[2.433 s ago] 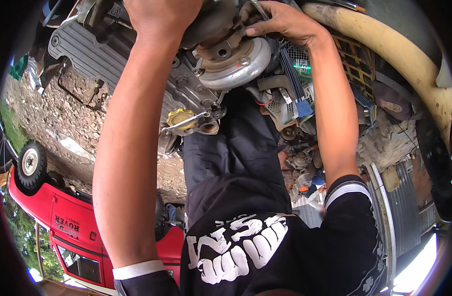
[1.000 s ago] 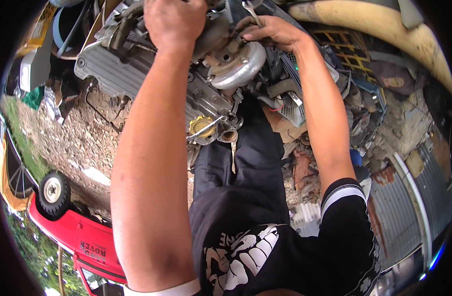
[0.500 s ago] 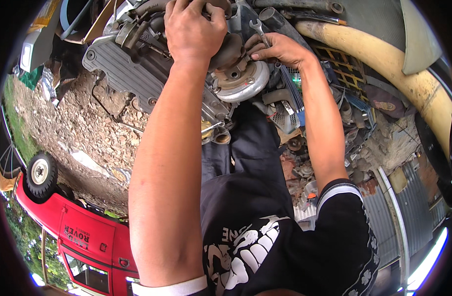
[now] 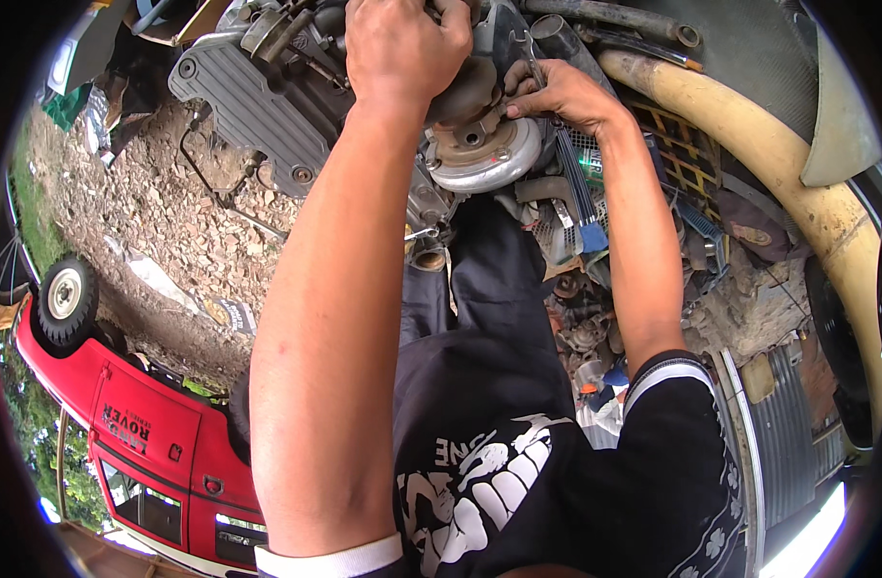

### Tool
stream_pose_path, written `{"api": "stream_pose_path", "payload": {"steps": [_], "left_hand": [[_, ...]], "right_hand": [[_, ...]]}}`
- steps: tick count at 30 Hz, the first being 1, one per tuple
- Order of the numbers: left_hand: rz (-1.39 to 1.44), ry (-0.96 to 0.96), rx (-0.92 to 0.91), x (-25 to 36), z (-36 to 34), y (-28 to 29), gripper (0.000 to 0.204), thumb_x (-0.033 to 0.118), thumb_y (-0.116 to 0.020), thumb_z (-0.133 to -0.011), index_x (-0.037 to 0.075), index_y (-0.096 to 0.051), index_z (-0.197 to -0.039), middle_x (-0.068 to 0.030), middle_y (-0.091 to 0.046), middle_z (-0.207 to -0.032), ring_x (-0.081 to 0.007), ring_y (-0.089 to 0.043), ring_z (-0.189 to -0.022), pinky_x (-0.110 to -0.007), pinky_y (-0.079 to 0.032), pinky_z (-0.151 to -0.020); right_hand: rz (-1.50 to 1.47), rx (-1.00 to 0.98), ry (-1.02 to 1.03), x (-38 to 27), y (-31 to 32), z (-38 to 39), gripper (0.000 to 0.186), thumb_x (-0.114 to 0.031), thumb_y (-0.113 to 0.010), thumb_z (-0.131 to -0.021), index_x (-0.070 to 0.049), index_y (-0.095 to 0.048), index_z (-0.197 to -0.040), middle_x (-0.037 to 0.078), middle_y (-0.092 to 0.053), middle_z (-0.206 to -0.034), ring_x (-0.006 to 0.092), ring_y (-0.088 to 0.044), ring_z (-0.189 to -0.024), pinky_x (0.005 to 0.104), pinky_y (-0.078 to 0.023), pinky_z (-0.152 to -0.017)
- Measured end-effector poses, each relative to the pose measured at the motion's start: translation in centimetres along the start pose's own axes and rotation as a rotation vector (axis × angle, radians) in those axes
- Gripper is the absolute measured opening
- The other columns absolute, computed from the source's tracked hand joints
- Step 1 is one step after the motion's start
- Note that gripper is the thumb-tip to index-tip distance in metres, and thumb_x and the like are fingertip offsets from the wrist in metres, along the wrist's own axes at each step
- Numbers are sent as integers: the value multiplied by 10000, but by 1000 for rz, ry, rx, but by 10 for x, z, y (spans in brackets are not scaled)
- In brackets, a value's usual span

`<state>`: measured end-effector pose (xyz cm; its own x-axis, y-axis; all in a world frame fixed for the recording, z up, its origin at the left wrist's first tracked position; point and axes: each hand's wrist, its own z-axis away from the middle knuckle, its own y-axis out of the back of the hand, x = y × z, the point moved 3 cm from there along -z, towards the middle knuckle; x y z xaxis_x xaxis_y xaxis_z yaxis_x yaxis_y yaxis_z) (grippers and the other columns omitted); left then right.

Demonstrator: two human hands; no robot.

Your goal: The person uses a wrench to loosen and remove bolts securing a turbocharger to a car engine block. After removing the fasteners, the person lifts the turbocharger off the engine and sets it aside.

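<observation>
Right grip (image 4: 568, 96) and left grip (image 4: 402, 48) reach over a grey engine (image 4: 258, 111).
Along the engine's near end, the left forearm (image 4: 335, 299) now covers the yellow cap that showed a second ago; just below the right grip sits the round metal housing (image 4: 487, 166); the wrench (image 4: 534, 69), held between the right thumb and fingers, stands more upright than half a second ago. Left fingertips run off the top edge, so what they close on, if anything, I cannot tell.
</observation>
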<state>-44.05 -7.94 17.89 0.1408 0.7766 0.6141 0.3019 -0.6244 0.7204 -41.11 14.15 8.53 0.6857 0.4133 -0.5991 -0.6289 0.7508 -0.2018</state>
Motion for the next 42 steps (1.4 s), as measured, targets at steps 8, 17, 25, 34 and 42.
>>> {"api": "stream_pose_path", "payload": {"steps": [8, 17, 25, 34, 42], "left_hand": [[-12, 9, -13, -2, 4, -3, 114, 77, -652, -814, -27, -692, -792, -183, -684, -948, -391, -619, -966, -458, -508, -907], [-10, -21, 47, -4, 5, -5, 122, 66, -646, -816, -40, -705, -807, -197, -700, -953, -405, -634, -952, -469, -511, -893], [10, -25, 11, -2, 1, -2, 123, 60, -640, -814, -48, -694, -791, -196, -696, -909, -405, -643, -907, -470, -520, -853], [-4, -42, 50, -5, 5, -4, 142, 85, -647, -829, -37, -713, -801, -191, -704, -930, -393, -647, -926, -457, -523, -872], [84, 19, -29, -19, 4, -10, 198, 127, -646, -793, -15, -776, -837, -205, -735, -923, -372, -670, -978, -446, -525, -935]], "right_hand": [[-125, -102, 125, 6, -2, 3, 426, -139, -811, -859, 1, -682, -1240, 68, -756, -1016, 128, -686, -1002, 245, -495, -893], [-64, -4, 161, 8, -4, 7, 406, -152, -847, -829, 0, -680, -1167, 41, -738, -980, 95, -631, -908, 256, -458, -812], [-75, -3, 235, 21, -2, 4, 435, -216, -850, -833, -34, -691, -1195, 28, -734, -977, 104, -630, -918, 273, -453, -830], [38, 72, 268, 15, -10, 10, 442, -236, -826, -848, -29, -691, -1215, 71, -712, -1125, 164, -644, -1088, 319, -469, -979], [-102, 115, 183, 18, -12, 16, 396, -169, -803, -852, -13, -677, -1194, 56, -705, -1111, 157, -635, -1068, 309, -463, -998]]}}
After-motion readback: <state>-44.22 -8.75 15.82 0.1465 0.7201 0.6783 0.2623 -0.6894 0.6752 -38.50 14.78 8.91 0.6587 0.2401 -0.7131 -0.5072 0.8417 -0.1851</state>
